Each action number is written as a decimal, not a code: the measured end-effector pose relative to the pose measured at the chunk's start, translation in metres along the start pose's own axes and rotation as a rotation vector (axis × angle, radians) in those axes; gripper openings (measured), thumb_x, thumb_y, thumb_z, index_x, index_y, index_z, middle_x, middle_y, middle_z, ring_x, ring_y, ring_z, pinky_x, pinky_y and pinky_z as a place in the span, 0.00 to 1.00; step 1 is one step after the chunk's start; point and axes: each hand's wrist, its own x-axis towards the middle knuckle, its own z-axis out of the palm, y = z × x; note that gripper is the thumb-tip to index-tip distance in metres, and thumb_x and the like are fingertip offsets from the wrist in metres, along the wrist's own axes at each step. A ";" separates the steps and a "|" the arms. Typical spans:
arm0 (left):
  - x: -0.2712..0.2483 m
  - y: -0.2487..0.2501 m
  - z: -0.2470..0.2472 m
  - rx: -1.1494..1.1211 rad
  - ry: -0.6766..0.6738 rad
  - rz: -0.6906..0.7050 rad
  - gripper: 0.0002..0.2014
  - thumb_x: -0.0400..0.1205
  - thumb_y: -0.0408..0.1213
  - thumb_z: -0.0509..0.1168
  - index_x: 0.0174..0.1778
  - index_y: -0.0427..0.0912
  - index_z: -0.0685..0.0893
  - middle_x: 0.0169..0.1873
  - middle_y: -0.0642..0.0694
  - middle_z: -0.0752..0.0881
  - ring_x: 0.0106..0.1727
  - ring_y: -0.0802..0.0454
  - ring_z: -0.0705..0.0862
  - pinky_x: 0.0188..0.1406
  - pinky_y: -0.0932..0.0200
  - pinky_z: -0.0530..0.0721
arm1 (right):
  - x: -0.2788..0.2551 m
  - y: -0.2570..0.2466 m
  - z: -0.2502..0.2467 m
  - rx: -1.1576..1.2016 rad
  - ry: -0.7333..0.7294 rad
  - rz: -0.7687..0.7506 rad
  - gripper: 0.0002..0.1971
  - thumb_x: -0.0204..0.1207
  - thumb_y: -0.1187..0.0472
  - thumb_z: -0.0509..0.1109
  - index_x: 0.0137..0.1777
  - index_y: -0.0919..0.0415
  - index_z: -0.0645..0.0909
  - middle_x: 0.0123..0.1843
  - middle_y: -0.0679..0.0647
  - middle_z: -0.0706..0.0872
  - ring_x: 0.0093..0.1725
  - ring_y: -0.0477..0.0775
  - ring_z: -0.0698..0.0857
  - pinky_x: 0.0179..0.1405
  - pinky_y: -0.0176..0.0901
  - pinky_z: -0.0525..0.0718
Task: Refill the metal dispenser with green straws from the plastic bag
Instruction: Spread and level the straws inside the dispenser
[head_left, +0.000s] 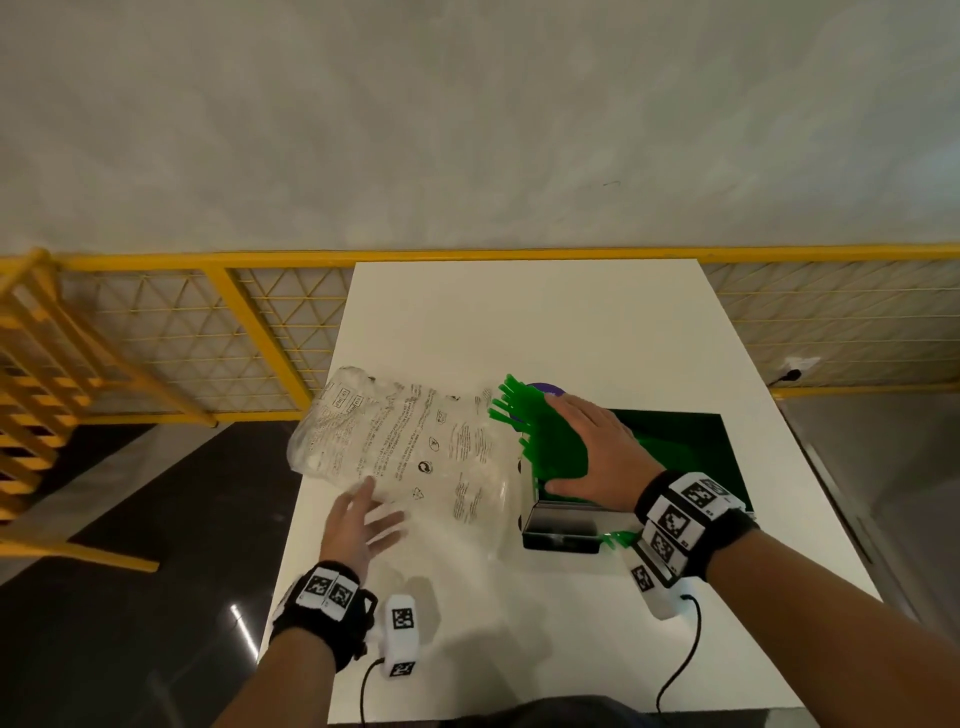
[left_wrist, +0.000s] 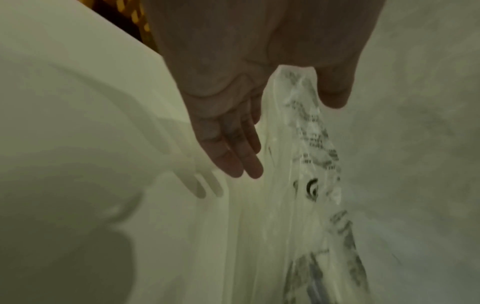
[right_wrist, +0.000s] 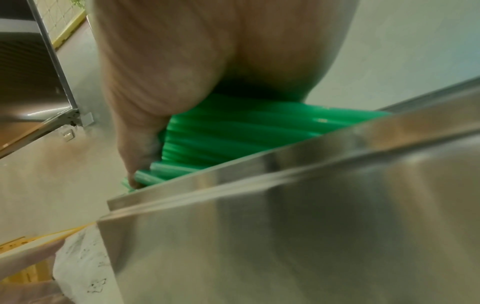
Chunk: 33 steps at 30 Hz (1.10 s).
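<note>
green plastic straws are lying piled across the open top of one rectangular stainless-steel dispenser on the white table; their number is too blurred to count, and many are sitting hidden under the right hand. that hand is pressing flat on the pile, fingers straight. one clear crumpled plastic bag with black print is lying just left of the dispenser. the left hand is hovering released at the bag's near edge, fingers straight; contact cannot be told. a purple object behind the straws is mostly covered. the dispenser's far side is showing dark green, unclear.
</note>
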 end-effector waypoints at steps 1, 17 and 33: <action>0.001 0.003 -0.007 -0.028 0.045 0.017 0.23 0.80 0.53 0.63 0.66 0.44 0.73 0.56 0.41 0.83 0.53 0.35 0.86 0.49 0.41 0.87 | -0.001 0.000 0.000 0.009 0.005 0.001 0.55 0.62 0.39 0.76 0.81 0.37 0.41 0.84 0.47 0.50 0.82 0.57 0.53 0.80 0.63 0.58; 0.024 -0.028 0.000 0.059 0.300 0.007 0.07 0.75 0.30 0.71 0.44 0.44 0.80 0.54 0.36 0.87 0.46 0.45 0.86 0.45 0.53 0.84 | -0.048 0.046 -0.022 0.275 0.122 -0.023 0.53 0.60 0.39 0.76 0.78 0.33 0.44 0.83 0.42 0.50 0.82 0.48 0.52 0.78 0.50 0.60; -0.094 0.036 0.119 0.859 0.019 0.617 0.18 0.80 0.42 0.67 0.65 0.46 0.74 0.54 0.51 0.79 0.55 0.50 0.80 0.47 0.60 0.80 | -0.083 0.092 -0.017 -0.161 -0.120 0.050 0.17 0.78 0.42 0.61 0.58 0.53 0.74 0.55 0.49 0.81 0.52 0.53 0.82 0.53 0.46 0.77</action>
